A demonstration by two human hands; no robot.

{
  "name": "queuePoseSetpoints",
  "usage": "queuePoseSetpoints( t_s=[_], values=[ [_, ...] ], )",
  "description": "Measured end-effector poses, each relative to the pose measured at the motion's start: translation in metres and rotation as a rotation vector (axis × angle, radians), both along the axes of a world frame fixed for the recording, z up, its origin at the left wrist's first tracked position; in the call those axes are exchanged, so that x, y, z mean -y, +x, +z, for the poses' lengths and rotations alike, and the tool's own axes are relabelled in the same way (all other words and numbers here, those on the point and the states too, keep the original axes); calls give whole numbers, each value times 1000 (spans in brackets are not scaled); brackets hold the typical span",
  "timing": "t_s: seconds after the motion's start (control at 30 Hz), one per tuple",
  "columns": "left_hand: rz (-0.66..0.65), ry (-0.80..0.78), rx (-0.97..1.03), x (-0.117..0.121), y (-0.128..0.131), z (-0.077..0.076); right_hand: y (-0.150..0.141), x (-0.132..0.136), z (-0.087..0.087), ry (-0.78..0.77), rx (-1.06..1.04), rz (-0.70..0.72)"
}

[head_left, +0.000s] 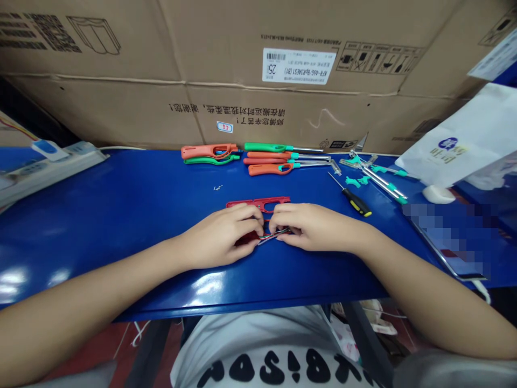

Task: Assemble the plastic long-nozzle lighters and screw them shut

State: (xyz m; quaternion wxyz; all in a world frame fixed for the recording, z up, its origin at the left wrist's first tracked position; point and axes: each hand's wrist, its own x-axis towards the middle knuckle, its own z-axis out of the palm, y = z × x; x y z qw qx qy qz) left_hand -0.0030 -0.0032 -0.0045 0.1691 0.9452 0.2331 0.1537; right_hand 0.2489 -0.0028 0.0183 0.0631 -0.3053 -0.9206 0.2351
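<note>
My left hand [226, 234] and my right hand [311, 226] meet over the blue table, fingers curled inward. Between their fingertips lies a thin strip with fine wires [270, 236], apparently the inner part of a lighter. My right fingers pinch its right end. My left fingers close around a red lighter casing half [247, 237], mostly hidden under the hands. Just beyond the fingertips, a second red casing half [276, 203] lies flat, its trigger opening to the right.
Assembled lighters [270, 169] and an orange casing [205, 152] lie along the cardboard box [226, 64]. A screwdriver [355, 201], metal tubes with teal parts [385, 186] and a phone [448, 237] are at right. Tiny screws [218, 188] sit left of centre; a power strip [52, 172] is far left.
</note>
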Motion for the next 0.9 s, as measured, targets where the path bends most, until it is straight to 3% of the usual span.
queuePoseSetpoints(
  t_s=[0.63,0.9],
  values=[
    [-15,10,-5,0,0,0,-3,2,-3,16,-19,52],
    [-29,66,-39,1,1,2,-4,2,2,-214,-128,-187]
  ],
)
